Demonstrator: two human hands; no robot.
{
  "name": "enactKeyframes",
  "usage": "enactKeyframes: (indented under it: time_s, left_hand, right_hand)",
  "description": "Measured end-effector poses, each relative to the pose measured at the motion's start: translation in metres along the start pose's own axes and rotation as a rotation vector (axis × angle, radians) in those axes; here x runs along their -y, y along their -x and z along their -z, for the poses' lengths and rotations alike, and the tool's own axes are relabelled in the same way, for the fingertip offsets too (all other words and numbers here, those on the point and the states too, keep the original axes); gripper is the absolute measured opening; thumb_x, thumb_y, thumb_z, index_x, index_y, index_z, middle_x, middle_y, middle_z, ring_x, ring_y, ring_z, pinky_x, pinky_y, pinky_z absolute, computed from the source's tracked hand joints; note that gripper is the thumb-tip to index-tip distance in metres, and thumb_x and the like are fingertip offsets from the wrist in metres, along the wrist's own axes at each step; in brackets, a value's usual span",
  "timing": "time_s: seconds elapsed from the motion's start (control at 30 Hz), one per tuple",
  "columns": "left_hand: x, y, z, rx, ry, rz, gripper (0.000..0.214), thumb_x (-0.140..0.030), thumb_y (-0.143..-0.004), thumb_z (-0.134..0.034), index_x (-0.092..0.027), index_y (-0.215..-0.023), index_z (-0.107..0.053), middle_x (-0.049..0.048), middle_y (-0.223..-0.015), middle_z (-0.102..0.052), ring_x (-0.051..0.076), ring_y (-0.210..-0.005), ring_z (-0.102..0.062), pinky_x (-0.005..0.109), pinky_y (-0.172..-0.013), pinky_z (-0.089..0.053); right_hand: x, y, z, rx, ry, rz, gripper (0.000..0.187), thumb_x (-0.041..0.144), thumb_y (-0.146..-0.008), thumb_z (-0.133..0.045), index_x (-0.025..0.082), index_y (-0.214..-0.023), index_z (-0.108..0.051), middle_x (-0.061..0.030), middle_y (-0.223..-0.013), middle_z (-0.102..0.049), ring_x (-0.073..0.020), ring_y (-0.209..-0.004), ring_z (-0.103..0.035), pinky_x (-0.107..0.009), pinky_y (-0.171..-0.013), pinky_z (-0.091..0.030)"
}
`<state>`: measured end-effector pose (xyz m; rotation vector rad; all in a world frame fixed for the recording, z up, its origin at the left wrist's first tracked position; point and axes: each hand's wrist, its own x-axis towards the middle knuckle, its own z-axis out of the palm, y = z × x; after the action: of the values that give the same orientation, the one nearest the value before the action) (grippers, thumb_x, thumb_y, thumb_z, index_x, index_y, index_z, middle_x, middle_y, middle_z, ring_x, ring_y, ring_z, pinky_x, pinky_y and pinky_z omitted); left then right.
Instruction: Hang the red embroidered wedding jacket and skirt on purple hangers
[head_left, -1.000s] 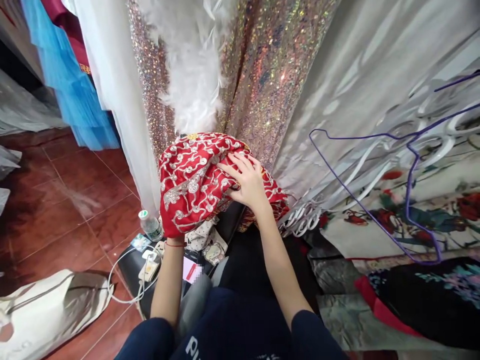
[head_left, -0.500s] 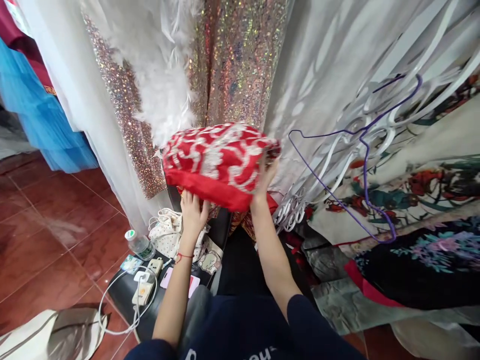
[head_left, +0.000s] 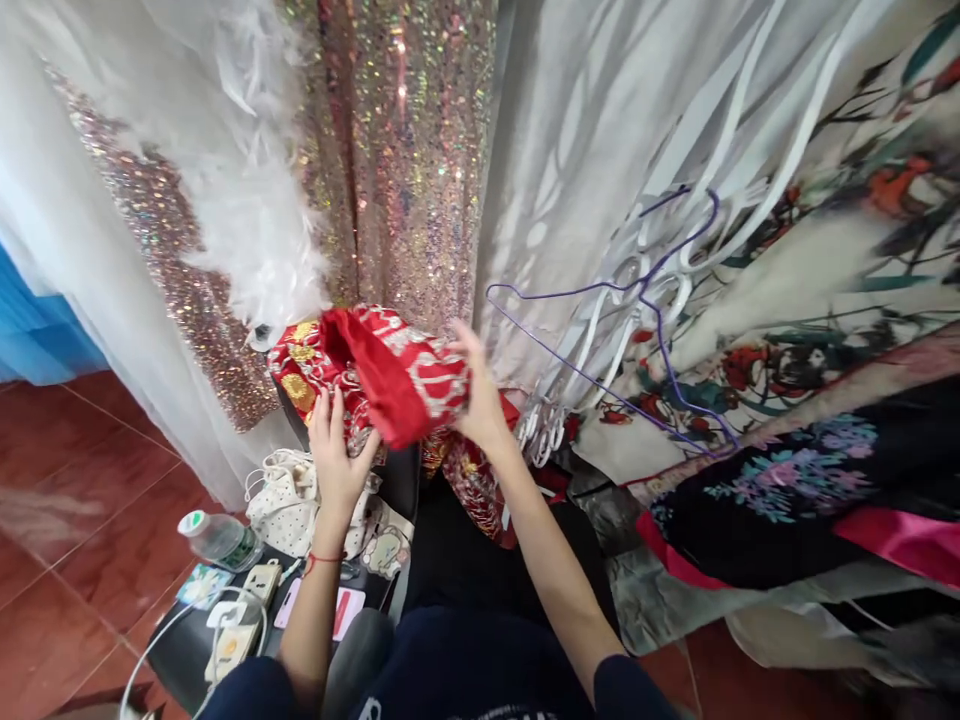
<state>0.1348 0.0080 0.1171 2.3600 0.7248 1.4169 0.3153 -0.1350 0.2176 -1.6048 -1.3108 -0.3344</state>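
Observation:
A folded red cloth with white swirling embroidery (head_left: pixel 439 385) lies on a pile of red fabric with gold patterns (head_left: pixel 298 390). Its plain red edge is turned up toward me. My left hand (head_left: pixel 339 455) rests at the near left side of the pile, fingers spread over the patterned fabric and thumb close to the red edge. At the bundle's right end is my right hand (head_left: pixel 480 400), slightly blurred, its fingers stretched and its palm against the cloth. Part of the patterned fabric hangs down (head_left: pixel 476 490) below the right forearm.
On a black seat at left stand a dotted white drawstring pouch (head_left: pixel 285 500), a plastic bottle (head_left: pixel 221 540), a pink phone-like item (head_left: pixel 349 610) and a white cable (head_left: pixel 262 625). Sequined curtains (head_left: pixel 405 150) hang behind; a purple hanger (head_left: pixel 577 292), white hangers (head_left: pixel 544 430) and floral garments (head_left: pixel 750 370) are right.
The embroidered red cloth has come down onto the patterned pile and its edge has turned up. Both hands have moved with it. The view has shifted right.

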Motion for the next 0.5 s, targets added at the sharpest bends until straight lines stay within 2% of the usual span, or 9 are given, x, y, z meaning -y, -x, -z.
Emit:
enactKeyframes:
  time_s: [0.07,0.13,0.2,0.27,0.4,0.5]
  left_hand:
    - [-0.003,-0.001,-0.002,-0.004,0.004,0.021,0.071,-0.044,-0.091,-0.060,-0.023,-0.155,-0.038,0.0155,-0.162,-0.035,0.033,-0.150,-0.034,0.051,-0.123,-0.026]
    - [-0.006,-0.003,-0.004,-0.007,0.006,0.056,0.060,-0.039,-0.094,-0.056,-0.023,-0.151,-0.046,0.0145,-0.161,-0.038,0.031,-0.148,-0.038,0.048,-0.123,-0.029]
    - [-0.007,-0.006,-0.003,-0.004,0.000,0.096,0.053,-0.036,-0.097,-0.052,-0.023,-0.148,-0.051,0.0130,-0.159,-0.042,0.029,-0.146,-0.042,0.045,-0.121,-0.033]
    - [-0.002,-0.011,0.000,-0.013,-0.010,0.114,0.051,-0.033,-0.097,-0.050,-0.022,-0.147,-0.053,0.0123,-0.155,-0.048,0.028,-0.143,-0.046,0.043,-0.120,-0.035]
    - [0.020,-0.023,0.008,-0.114,-0.053,0.194,0.050,-0.026,-0.096,-0.048,-0.017,-0.145,-0.054,0.0135,-0.142,-0.061,0.031,-0.131,-0.058,0.047,-0.114,-0.043]
    - [0.021,-0.026,0.010,-0.157,-0.079,0.283,0.048,-0.027,-0.097,-0.048,-0.014,-0.143,-0.055,0.0156,-0.137,-0.064,0.034,-0.126,-0.061,0.054,-0.110,-0.043]
  right_hand:
    - [0.002,0.008,0.002,0.128,0.057,0.042,0.058,0.010,-0.080,-0.055,0.021,-0.137,-0.056,-0.0091,-0.121,-0.063,-0.0220,-0.110,-0.062,-0.035,-0.094,-0.051]
    - [-0.002,0.022,0.005,0.144,0.118,0.003,0.044,0.008,-0.077,-0.053,0.019,-0.117,-0.069,-0.0074,-0.103,-0.066,-0.0213,-0.098,-0.064,-0.032,-0.086,-0.051]
    - [-0.014,0.041,0.013,0.043,0.105,-0.071,0.027,0.010,-0.078,-0.051,0.019,-0.093,-0.072,-0.0051,-0.087,-0.066,-0.0194,-0.085,-0.063,-0.030,-0.077,-0.049]
    - [-0.030,0.062,0.027,-0.106,0.024,-0.133,0.017,0.014,-0.079,-0.051,0.019,-0.078,-0.067,-0.0025,-0.077,-0.064,-0.0172,-0.074,-0.061,-0.028,-0.070,-0.047]
    - [-0.053,0.090,0.068,-0.377,-0.074,-0.213,0.009,0.021,-0.076,-0.056,0.019,-0.069,-0.060,0.0016,-0.066,-0.059,-0.0147,-0.063,-0.055,-0.026,-0.061,-0.041]
    - [-0.059,0.096,0.096,-0.482,-0.070,-0.250,0.006,0.020,-0.073,-0.057,0.019,-0.067,-0.058,0.0029,-0.064,-0.057,-0.0135,-0.061,-0.052,-0.025,-0.061,-0.039]
